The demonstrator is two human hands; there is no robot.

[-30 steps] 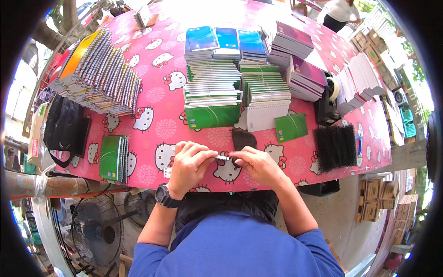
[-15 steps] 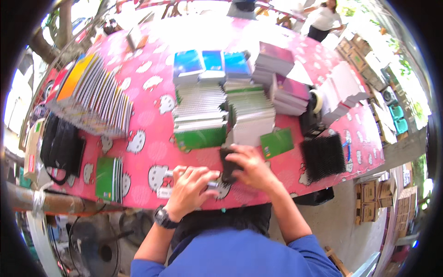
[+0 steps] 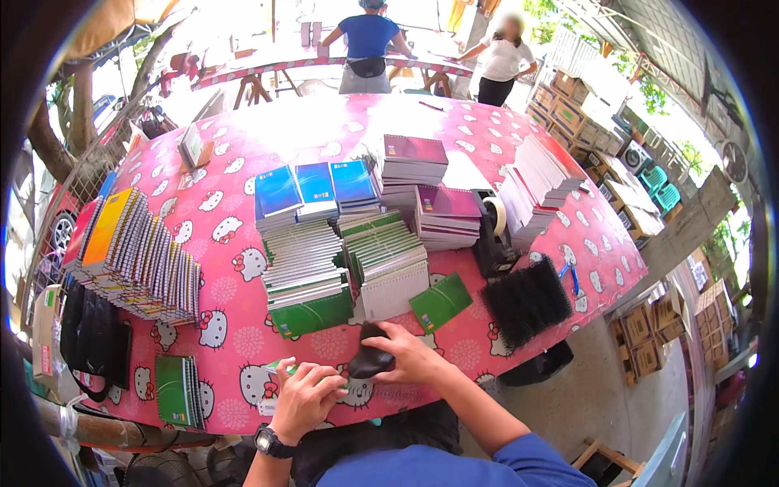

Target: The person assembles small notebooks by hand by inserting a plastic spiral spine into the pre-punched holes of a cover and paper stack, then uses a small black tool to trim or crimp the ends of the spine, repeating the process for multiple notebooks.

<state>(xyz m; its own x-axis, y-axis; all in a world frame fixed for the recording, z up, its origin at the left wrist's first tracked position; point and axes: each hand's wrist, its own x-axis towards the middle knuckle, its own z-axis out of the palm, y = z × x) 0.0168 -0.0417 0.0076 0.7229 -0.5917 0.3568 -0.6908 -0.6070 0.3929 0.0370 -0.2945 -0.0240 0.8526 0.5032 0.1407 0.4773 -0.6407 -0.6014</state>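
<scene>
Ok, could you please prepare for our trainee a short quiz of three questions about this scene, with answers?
1. Choose: beside the purple notebooks stands (a) a lamp, (b) a tape dispenser, (c) a cup.
2. True or false: the black coils lie left of the green notebooks.
3. What grips the dark object?

Key: 1. b; 2. false, they lie to the right; 3. the right hand.

Dark, near-black object (image 3: pixel 370 363), smooth, rounded at near end, exact kind unclear; grasped in right hand (image 3: pixel 403 357), fingers hiding part; on near side of green notebook stack (image 3: pixel 312 316), off to right. Small white piece (image 3: pixel 267 407), details too small, beside left hand (image 3: pixel 305 398); nearer than same stack, off to left.
</scene>
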